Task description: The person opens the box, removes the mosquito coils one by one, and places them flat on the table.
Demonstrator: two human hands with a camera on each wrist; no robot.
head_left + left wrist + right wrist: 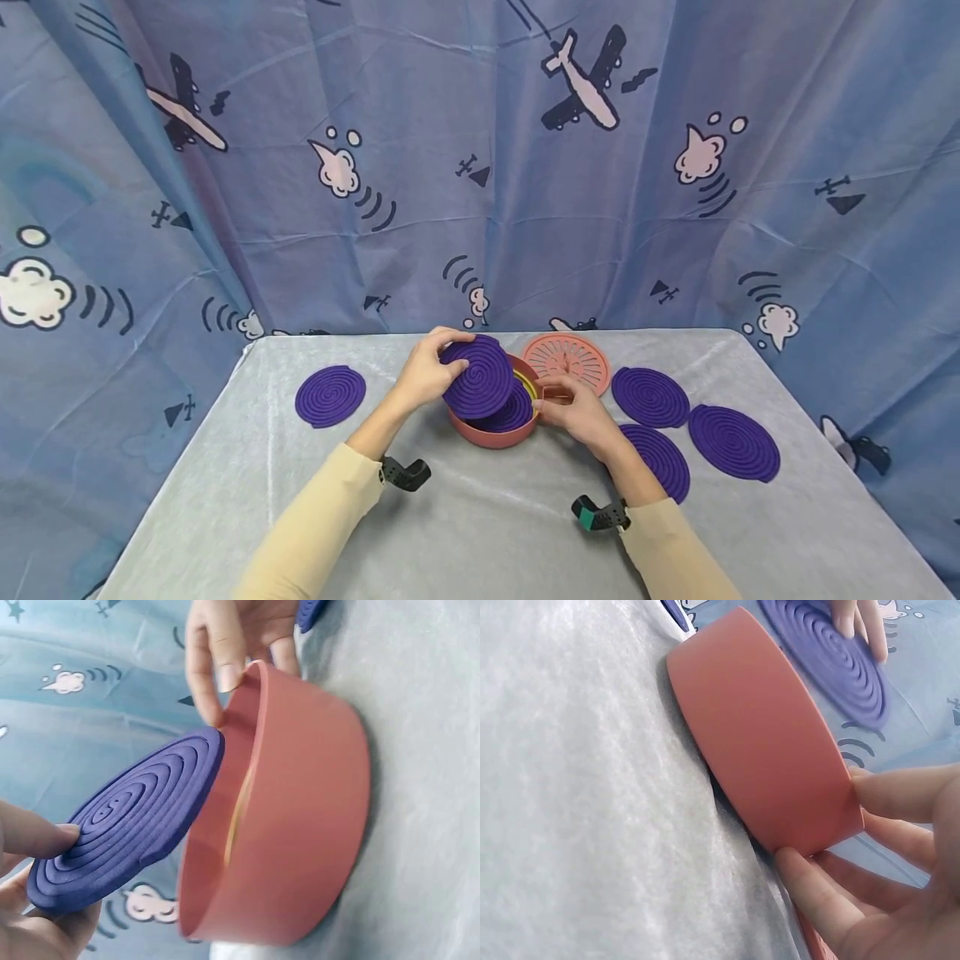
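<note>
Between thumb and fingers my left hand [426, 372] pinches a purple mosquito coil [480, 379] by its edge. The coil is tilted over the mouth of a round coral-red box [491, 437], whose plain outer wall shows in both wrist views. Inside the box lies another purple coil [516, 414], partly covered by the raised one, with a yellow ring [528, 385] along the inner wall. My right hand [581, 414] grips the box at its right side; in the right wrist view the thumb is at the rim and fingers [817, 889] are against the lower wall.
Behind the box, a slotted coral lid [567, 362] lies on the pale table cover [480, 533]. Several purple coils lie to the right, one [735, 442] farthest out; another coil [330, 396] lies at the left. A patterned blue curtain [420, 167] hangs behind the table.
</note>
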